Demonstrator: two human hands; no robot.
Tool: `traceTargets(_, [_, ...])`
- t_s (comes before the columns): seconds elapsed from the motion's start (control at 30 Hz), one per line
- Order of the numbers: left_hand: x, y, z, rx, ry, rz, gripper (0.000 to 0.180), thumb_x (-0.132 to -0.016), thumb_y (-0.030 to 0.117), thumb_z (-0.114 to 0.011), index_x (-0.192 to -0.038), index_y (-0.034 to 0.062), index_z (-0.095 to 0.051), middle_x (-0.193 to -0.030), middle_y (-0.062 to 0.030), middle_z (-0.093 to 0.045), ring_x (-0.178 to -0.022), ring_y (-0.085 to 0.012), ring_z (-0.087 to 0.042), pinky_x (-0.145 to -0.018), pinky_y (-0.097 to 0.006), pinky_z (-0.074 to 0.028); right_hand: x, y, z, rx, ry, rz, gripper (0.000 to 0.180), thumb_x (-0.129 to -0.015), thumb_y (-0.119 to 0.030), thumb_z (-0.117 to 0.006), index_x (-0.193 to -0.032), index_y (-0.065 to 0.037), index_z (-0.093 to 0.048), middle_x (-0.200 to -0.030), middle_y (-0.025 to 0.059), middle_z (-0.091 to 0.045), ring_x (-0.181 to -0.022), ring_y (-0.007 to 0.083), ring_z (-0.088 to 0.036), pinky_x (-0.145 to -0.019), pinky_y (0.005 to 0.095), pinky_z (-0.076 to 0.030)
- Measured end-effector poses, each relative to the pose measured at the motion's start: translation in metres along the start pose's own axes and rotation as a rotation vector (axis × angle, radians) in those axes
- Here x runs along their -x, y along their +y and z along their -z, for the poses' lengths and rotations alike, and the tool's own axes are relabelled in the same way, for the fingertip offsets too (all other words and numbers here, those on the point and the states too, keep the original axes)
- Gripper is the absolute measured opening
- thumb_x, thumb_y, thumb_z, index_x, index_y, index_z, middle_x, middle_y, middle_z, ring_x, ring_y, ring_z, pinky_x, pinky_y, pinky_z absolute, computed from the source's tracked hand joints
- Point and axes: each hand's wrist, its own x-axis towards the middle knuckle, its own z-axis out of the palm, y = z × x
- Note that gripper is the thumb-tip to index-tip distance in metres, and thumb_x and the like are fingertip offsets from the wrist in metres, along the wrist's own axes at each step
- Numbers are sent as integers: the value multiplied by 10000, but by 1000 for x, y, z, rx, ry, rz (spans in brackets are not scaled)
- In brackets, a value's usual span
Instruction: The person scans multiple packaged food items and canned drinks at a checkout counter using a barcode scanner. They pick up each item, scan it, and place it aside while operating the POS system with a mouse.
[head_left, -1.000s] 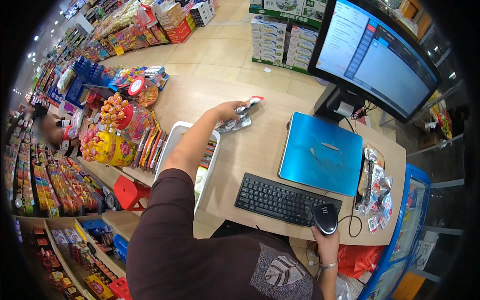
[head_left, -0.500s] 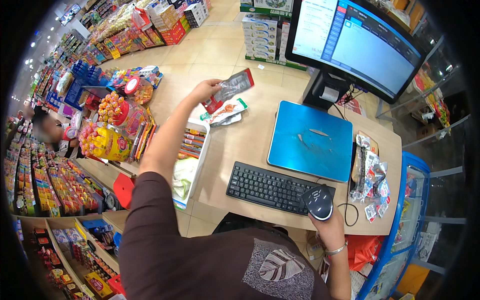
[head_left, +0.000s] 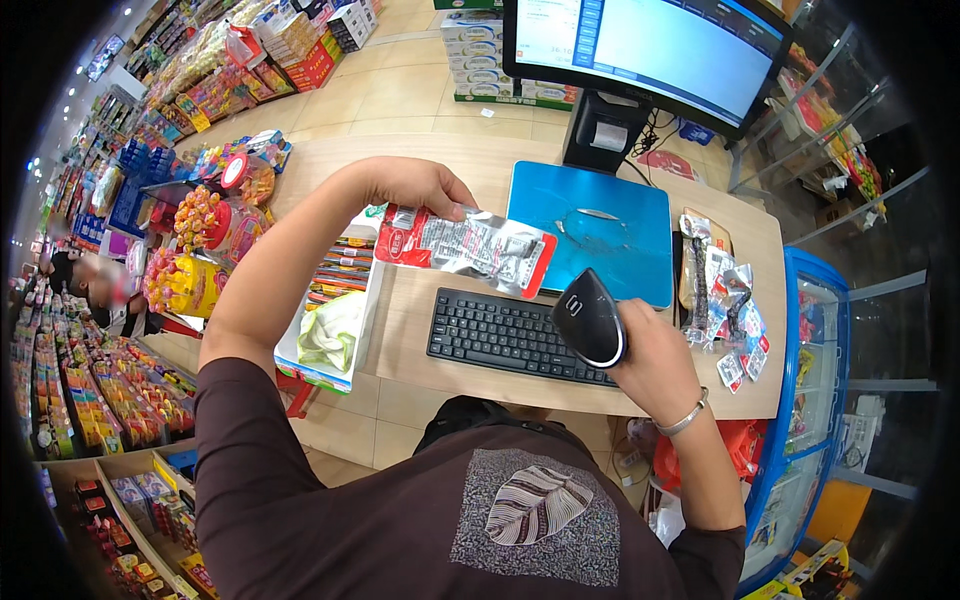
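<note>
My left hand (head_left: 422, 186) pinches the upper edge of a red and silver snack packet (head_left: 470, 248), held above the counter near the keyboard's far left corner. The packet's printed back faces up. My right hand (head_left: 652, 358) is wrapped round a black handheld barcode scanner (head_left: 586, 312), raised over the right end of the black keyboard (head_left: 490, 335). Its head points toward the packet, with a gap between them. Behind both lies a blue flat-topped scale (head_left: 620, 225). Most of another packet is hidden behind my left hand and the held packet.
A monitor (head_left: 650, 50) stands at the back, a receipt printer (head_left: 607, 130) below it. Small wrapped snacks (head_left: 735, 300) lie on the counter (head_left: 400, 345) at right. At left are a white bin (head_left: 368, 325) with a cloth (head_left: 332, 330), and candy jars (head_left: 200, 285). A blue-framed freezer (head_left: 790, 400) borders the right side.
My left hand has brought the packet right and nearer, toward the scanner. My right hand has lifted the scanner and tilted it toward the packet. The view has shifted.
</note>
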Motion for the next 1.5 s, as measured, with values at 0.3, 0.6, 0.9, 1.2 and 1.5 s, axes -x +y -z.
traceTargets(0.3, [-13,2,-15,-22,7,-30,338,-921,81,-607,-1235,-45,-608,-1080,-66,-696,-896,-90,-644,-811,-227,-517,17,5,-2,-86,43,0,337,-721,-113,-746,-988,-45,-554,-923,147,-597,-833,382,-610,-692,445,-498])
traceTargets(0.6, [-34,20,-50,130,-9,-116,430,-906,123,-636,-1305,-20,-564,-1160,-117,-661,-983,-134,-643,-872,-252,-521,6,-25,-2,-201,-8,95,351,-728,-127,-728,-1018,-29,-556,-952,155,-599,-862,376,-606,-718,437,-498])
traceTargets(0.9, [-64,30,-78,20,-113,-107,453,-919,137,-627,-1349,28,-537,-1166,-102,-651,-1009,-119,-634,-855,-254,-524,-10,-22,-14,8,-65,167,382,-668,-107,-739,-972,-6,-530,-894,181,-599,-835,369,-622,-710,438,-512])
traceTargets(1.2, [-95,26,-90,105,-18,-187,480,-918,147,-630,-1364,15,-513,-1240,-122,-615,-1070,-150,-616,-872,-273,-520,17,-23,5,-100,-33,-9,351,-722,-141,-735,-994,-29,-543,-907,163,-592,-863,384,-609,-704,457,-496])
traceTargets(1.5, [-276,129,-252,1006,24,-291,447,-947,-4,-446,-1391,15,-399,-1161,-177,-616,-1016,-261,-662,-825,-403,-585,148,71,-2,-299,240,-490,344,-708,-77,-746,-1015,-21,-600,-922,194,-638,-865,399,-628,-746,424,-509])
